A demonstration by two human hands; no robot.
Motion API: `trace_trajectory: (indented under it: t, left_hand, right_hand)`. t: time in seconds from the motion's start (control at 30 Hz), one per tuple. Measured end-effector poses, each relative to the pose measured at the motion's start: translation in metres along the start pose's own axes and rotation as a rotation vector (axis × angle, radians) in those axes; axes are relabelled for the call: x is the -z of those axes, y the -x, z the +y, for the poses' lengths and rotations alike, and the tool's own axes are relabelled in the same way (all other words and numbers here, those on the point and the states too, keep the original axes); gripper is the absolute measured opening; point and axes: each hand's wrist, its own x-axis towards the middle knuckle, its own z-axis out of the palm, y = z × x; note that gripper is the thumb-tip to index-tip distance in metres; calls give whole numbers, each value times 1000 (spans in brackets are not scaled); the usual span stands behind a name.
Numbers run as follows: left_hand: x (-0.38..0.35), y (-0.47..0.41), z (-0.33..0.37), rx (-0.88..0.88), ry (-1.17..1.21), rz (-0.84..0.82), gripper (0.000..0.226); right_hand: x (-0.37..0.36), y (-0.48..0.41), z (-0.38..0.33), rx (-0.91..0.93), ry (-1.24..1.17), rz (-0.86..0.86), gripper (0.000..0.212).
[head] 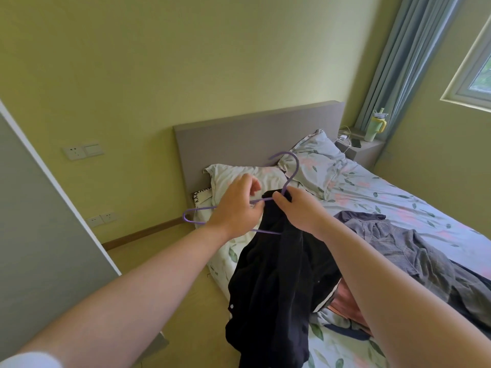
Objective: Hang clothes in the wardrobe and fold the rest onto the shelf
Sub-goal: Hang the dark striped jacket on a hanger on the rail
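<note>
Head view: left hand [233, 208] grips the purple hanger [292, 166], right hand [297, 211] pinches the black shirt [273, 274] at its neck, probably threading it on.

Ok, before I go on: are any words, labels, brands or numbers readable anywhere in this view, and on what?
Nothing reads cleanly.
On the cushion edge: black marks, too blurred to tell letters from pattern.
On the green bottle: no legible label.
On the wall sockets: no readable marking.
On the purple hanger and the black garment: no print visible.
</note>
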Motion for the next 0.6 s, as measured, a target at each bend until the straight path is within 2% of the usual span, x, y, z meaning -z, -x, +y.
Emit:
trace_trajectory:
  t: [0.07, 0.13, 0.2, 0.23, 0.3, 0.37, 0.43, 0.5, 0.6]
  left_hand:
    - [-2, 12, -11, -177, -203, 258, 20]
    - [-6, 25, -22, -347, -339, 371, 13]
    - [-15, 42, -42, -504, -386, 281, 13]
    - [-21, 49, -54, -508, -382, 160, 14]
    - [-33, 60, -75, -306, -388, -123, 17]
    - [-44, 67, -87, 78, -384, -364, 21]
    - [-49, 70, -91, 423, -291, -513, 29]
    - [-53, 67, -93, 566, -257, -588, 34]
    - [-56, 59, -92, 591, -229, -638, 33]
  right_hand:
    - [5, -4, -2, -45, -98, 68, 32]
    - [14, -8, -4, -71, -155, 118, 31]
    - [22, -10, -9, -64, -185, 141, 28]
    - [26, -11, -14, -55, -201, 152, 28]
    - [33, -11, -25, -38, -243, 170, 29]
    - [40, -10, -40, -21, -256, 175, 27]
    - [47, -9, -57, 13, -237, 183, 24]
    - [56, -6, -75, 62, -184, 229, 25]
    - [74, -2, -98, 127, -155, 302, 33]
